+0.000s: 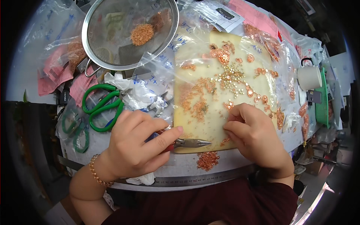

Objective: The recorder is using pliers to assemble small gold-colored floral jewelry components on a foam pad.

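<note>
My left hand [137, 144] is closed around a pair of needle-nose pliers [193, 143] with red and blue grips. The pliers' tapered jaws point right, over the near edge of a cream-coloured mat [215, 131]. Just past the tip, my right hand [257, 135] is closed in a pinch above the mat; whatever it holds is hidden by the fingers. Copper-coloured filigree pieces [224, 56], gold sparkling beads [231, 77] and tiny copper rings [200, 105] lie scattered across the mat. A small heap of copper rings [207, 160] sits in front of its near edge.
A mesh sieve [129, 68] with copper bits stands at the back left. Green-handled scissors [103, 107] lie beside my left hand, among plastic bags [153, 80]. A white mug [309, 77] and green basket [321, 99] are at right. A metal ruler [202, 180] runs along the front edge.
</note>
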